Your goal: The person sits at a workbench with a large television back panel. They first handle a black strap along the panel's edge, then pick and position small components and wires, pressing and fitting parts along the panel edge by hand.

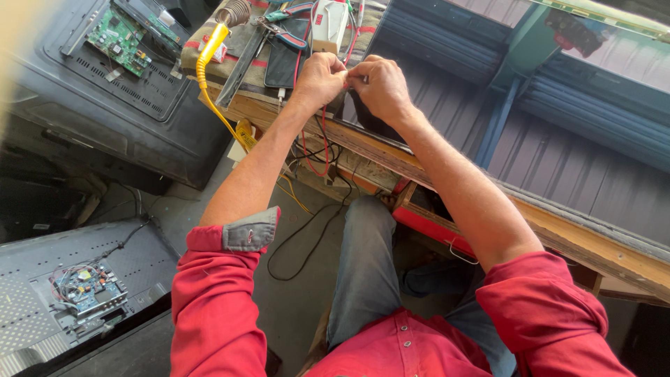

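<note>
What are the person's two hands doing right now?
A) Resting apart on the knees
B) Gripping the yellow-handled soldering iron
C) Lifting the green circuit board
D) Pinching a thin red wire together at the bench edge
D: the left hand and right hand meet over the wooden bench, fingers pinched on the red wire that hangs below them.

Single head-mounted view — looks steeply down over red sleeves and lap, facing forward to the wooden surface (558, 237). Hands (352, 84) at arm's length, upper centre — floor visible left.
</note>
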